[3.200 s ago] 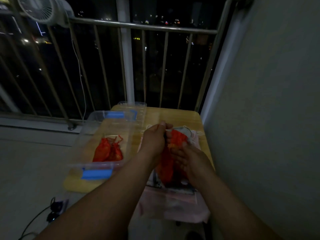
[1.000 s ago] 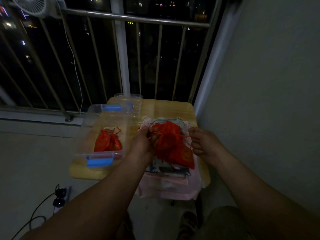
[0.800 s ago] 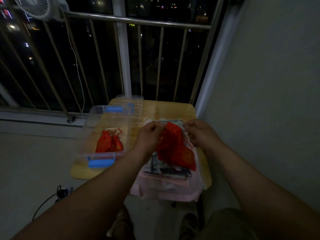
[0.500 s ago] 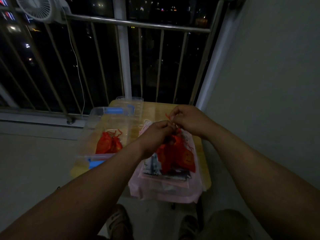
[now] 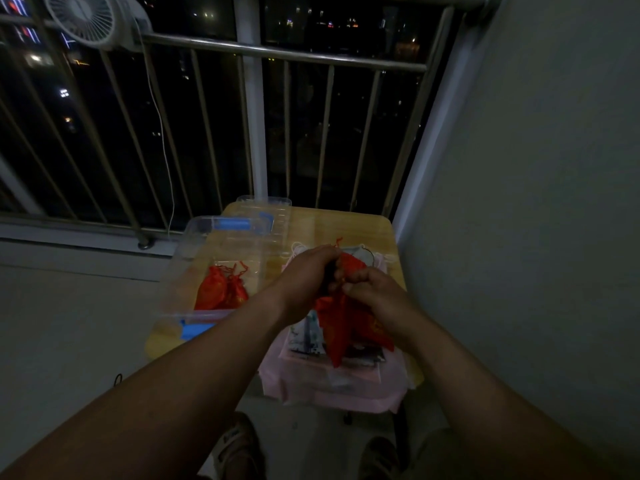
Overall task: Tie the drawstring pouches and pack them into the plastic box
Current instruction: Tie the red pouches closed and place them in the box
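- We see the left hand [image 5: 308, 271] with its fingers curled round the gathered neck of a red fabric drawstring pouch [image 5: 337, 327].
- The right hand [image 5: 377, 292] is balled into a fist just beside it, pinching the same neck; the two hands touch.
- The pouch hangs below the hands, over a pink plastic bag [image 5: 332, 393] that lies on the small wooden table [image 5: 346, 226].
- A thin red cord end [image 5: 338, 241] sticks up above the knuckles.
- Another red pouch with gold print [image 5: 377, 330] lies under the right wrist.
- To the left stands the clear plastic box with blue latches [image 5: 175, 268], open, with two tied red pouches [image 5: 221, 289] lying in it side by side.
- The light is dim, so we cannot make out a knot.
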`<state>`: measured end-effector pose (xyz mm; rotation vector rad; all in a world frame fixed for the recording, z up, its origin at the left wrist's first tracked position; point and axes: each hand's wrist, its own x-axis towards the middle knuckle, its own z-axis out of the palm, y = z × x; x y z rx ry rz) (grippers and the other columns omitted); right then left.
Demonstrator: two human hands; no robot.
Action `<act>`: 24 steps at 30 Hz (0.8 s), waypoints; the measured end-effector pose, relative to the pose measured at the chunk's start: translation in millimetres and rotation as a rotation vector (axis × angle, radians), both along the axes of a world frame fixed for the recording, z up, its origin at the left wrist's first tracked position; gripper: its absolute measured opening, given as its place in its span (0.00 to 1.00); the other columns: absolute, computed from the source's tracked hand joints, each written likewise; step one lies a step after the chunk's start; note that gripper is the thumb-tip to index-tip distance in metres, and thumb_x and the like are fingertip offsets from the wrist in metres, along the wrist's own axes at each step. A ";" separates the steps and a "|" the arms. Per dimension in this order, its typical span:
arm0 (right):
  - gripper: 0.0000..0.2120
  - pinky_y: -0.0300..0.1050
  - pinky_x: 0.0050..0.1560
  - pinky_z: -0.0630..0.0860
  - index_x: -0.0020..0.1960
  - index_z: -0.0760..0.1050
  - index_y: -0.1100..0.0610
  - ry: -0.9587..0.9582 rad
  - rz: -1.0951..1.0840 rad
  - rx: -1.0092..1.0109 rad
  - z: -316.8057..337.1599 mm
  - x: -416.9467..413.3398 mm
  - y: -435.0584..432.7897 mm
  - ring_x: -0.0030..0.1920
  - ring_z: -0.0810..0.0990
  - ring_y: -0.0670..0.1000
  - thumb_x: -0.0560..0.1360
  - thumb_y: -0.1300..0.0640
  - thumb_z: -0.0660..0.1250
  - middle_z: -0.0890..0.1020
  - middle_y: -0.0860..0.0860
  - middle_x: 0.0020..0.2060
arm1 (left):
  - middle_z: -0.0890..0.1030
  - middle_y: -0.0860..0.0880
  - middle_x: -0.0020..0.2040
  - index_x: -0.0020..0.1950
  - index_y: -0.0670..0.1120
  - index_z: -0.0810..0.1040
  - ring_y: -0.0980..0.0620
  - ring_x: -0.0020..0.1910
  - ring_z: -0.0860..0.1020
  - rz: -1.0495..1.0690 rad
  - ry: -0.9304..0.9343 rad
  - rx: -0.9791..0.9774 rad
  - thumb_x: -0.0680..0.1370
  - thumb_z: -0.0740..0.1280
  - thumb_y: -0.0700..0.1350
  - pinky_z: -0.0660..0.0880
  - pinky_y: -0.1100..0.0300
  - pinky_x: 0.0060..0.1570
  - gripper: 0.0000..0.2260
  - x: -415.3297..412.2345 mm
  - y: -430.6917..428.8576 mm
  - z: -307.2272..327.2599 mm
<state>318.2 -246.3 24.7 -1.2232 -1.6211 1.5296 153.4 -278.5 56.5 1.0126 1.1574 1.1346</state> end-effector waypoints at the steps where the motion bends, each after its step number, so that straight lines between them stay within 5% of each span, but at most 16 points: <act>1: 0.06 0.67 0.66 0.75 0.52 0.80 0.54 0.016 -0.004 -0.008 -2.2 -2.0 -1.5 0.57 0.83 0.63 0.77 0.54 0.72 0.86 0.59 0.51 | 0.69 0.48 0.34 0.37 0.47 0.70 0.52 0.31 0.66 0.013 0.018 0.005 0.84 0.57 0.48 0.65 0.53 0.40 0.16 0.0 0.2 -0.6; 8: 0.07 0.49 0.50 0.80 0.53 0.83 0.56 0.088 -0.022 -0.172 -5.0 -9.4 -5.8 0.52 0.85 0.58 0.82 0.55 0.66 0.87 0.57 0.51 | 0.69 0.49 0.32 0.36 0.46 0.69 0.53 0.29 0.64 0.078 0.076 0.003 0.84 0.56 0.46 0.63 0.55 0.36 0.17 2.3 -1.7 -2.4; 13: 0.09 0.54 0.52 0.78 0.42 0.85 0.53 0.088 -0.080 -0.207 -9.7 -12.8 -1.7 0.47 0.83 0.57 0.79 0.60 0.70 0.86 0.56 0.43 | 0.69 0.52 0.28 0.39 0.42 0.70 0.57 0.26 0.66 0.085 0.178 0.022 0.83 0.55 0.41 0.64 0.60 0.32 0.13 6.4 0.4 -3.0; 16: 0.06 0.56 0.60 0.79 0.45 0.85 0.54 0.177 -0.160 -0.246 -16.3 -12.5 2.0 0.53 0.84 0.57 0.78 0.60 0.70 0.87 0.54 0.47 | 0.74 0.49 0.31 0.42 0.44 0.74 0.52 0.31 0.71 0.111 0.195 0.005 0.83 0.57 0.43 0.68 0.58 0.35 0.12 2.5 4.2 -7.4; 19: 0.05 0.50 0.55 0.78 0.50 0.84 0.57 0.292 -0.244 -0.283 -17.0 -13.1 3.8 0.54 0.83 0.54 0.79 0.61 0.69 0.87 0.52 0.48 | 0.76 0.43 0.39 0.47 0.44 0.76 0.47 0.38 0.74 0.176 0.164 -0.035 0.84 0.57 0.47 0.72 0.53 0.42 0.11 -4.9 7.5 -13.3; 24: 0.06 0.52 0.53 0.79 0.46 0.85 0.56 0.416 -0.262 -0.261 -13.7 -15.3 7.2 0.51 0.84 0.55 0.79 0.60 0.70 0.87 0.55 0.46 | 0.78 0.49 0.33 0.40 0.45 0.76 0.56 0.27 0.78 0.216 -0.023 -0.193 0.85 0.57 0.45 0.75 0.66 0.29 0.16 -11.9 7.5 -22.0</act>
